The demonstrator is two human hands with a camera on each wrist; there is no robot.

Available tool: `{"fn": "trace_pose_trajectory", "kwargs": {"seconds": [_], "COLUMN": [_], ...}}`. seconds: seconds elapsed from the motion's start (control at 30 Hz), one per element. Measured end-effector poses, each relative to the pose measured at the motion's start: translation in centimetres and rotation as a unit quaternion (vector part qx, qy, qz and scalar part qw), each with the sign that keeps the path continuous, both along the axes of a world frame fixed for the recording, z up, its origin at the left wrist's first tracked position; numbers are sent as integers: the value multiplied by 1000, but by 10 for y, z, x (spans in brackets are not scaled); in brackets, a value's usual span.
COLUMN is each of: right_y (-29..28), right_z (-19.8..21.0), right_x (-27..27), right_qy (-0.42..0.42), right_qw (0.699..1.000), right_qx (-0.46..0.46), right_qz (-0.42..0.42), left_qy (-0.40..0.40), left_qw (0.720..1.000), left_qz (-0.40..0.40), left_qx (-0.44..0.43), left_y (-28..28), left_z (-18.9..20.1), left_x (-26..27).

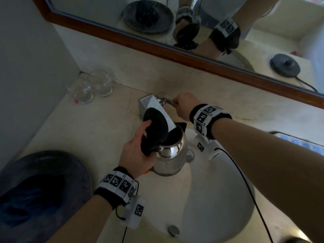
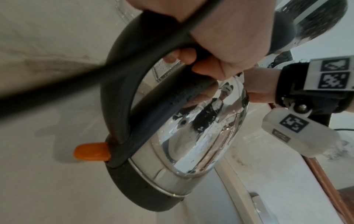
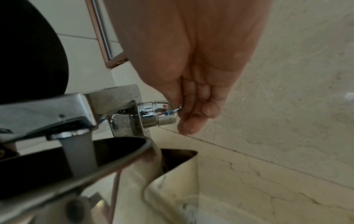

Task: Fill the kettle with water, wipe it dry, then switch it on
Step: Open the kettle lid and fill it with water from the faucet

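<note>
A shiny steel kettle (image 1: 172, 155) with its black lid (image 1: 156, 125) flipped up hangs over the sink, its mouth under the square chrome faucet (image 1: 150, 103). My left hand (image 1: 136, 151) grips the black handle (image 2: 122, 75); an orange switch (image 2: 91, 152) sticks out at the handle's foot. My right hand (image 1: 182, 106) pinches the small faucet lever (image 3: 172, 111) beside the spout. In the right wrist view a stream of water (image 3: 78, 153) falls from the spout (image 3: 47, 113) into the kettle opening (image 3: 124, 154). Droplets cling to the kettle body (image 2: 201, 128).
Two empty glasses (image 1: 94, 85) stand at the back left of the marble counter. A dark round tray (image 1: 43, 190) holding blue plastic sits front left. The kettle's black base (image 1: 284, 65) shows in the mirror. Below lies the sink basin (image 1: 210, 199) with its drain (image 1: 189, 155).
</note>
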State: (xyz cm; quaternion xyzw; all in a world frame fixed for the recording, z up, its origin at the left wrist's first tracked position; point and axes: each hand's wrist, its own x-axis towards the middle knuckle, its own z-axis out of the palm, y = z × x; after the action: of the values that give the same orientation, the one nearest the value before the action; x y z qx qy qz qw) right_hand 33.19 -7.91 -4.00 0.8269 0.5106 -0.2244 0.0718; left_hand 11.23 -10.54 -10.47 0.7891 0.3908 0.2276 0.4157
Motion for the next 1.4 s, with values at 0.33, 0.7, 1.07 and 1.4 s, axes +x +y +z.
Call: {"fn": "trace_pose_trajectory", "kwargs": {"seconds": [0.33, 0.7, 1.07, 1.4], "right_y": [-1, -1, 0, 0], "right_z": [1, 0, -3, -3], "right_x": [-1, -1, 0, -1], "right_qy": [12, 5, -5, -14], "right_qw": [1000, 1000, 1000, 1000], "right_qx": [14, 13, 17, 12], "right_qz": [-9, -15, -13, -12], "left_qy": [0, -14, -17, -33], "left_qw": [1000, 1000, 999, 999], "left_qz": [4, 8, 26, 21], "left_qx": [6, 8, 12, 18], "left_y": [-1, -2, -4, -4], "left_z": [2, 4, 3, 3], "left_x": [-2, 0, 1, 0]}}
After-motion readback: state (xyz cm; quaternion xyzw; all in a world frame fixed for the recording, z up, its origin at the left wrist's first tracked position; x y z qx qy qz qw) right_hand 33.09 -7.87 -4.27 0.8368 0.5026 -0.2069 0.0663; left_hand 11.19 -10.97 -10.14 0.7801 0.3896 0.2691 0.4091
